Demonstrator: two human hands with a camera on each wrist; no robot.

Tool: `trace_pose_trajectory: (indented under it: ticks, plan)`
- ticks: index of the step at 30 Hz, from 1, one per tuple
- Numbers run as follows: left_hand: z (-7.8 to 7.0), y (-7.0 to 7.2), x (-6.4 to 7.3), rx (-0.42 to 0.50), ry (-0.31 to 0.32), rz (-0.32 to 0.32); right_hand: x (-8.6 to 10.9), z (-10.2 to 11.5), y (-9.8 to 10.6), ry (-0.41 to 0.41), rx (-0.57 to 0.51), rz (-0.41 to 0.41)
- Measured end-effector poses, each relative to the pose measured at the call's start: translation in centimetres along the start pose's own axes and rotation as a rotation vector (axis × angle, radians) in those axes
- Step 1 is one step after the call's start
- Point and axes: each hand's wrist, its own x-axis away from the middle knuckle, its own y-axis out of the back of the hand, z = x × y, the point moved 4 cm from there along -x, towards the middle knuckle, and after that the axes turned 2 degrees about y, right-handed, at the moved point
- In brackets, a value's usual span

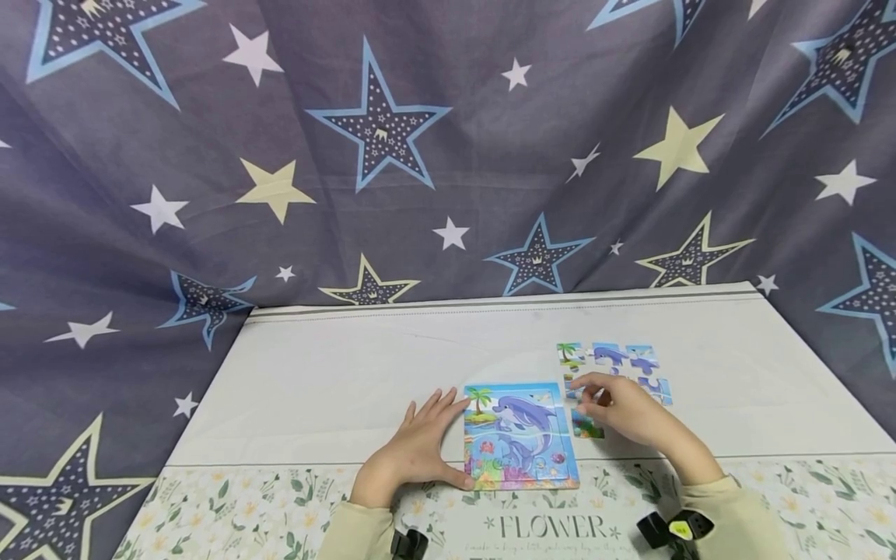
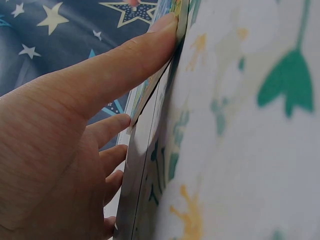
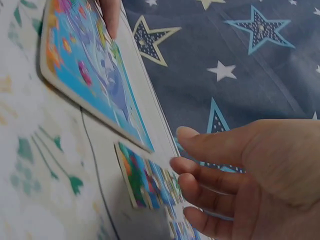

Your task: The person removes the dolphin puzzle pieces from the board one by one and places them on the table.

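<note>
A square dolphin jigsaw board (image 1: pixel 521 435) lies flat on the table with its picture up. My left hand (image 1: pixel 416 445) rests spread at its left side, the thumb on the lower left corner and a fingertip near the upper left corner. Just right of the board are several loose puzzle pieces (image 1: pixel 607 355) in rough rows, one green-and-blue piece (image 1: pixel 586 424) closest to me. My right hand (image 1: pixel 626 408) hovers over these, partly hiding some. In the right wrist view, the thumb and bent fingers (image 3: pixel 207 176) stand apart with nothing between them.
A pale cloth covers the table (image 1: pixel 336 373), with a floral band (image 1: pixel 280 498) and the word FLOWER along the near side. Behind and beside it hangs a dark star-patterned curtain (image 1: pixel 476 155). Dark devices are strapped to both wrists, over light sleeves (image 1: pixel 735 517).
</note>
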Motion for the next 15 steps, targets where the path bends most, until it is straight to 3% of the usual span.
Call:
trace_pose_trajectory:
  ticks: [15]
  plan:
    - [-0.1,0.0,0.1,0.001,-0.003,-0.001,-0.3,3.3,-3.1,0.03,-0.015,0.0]
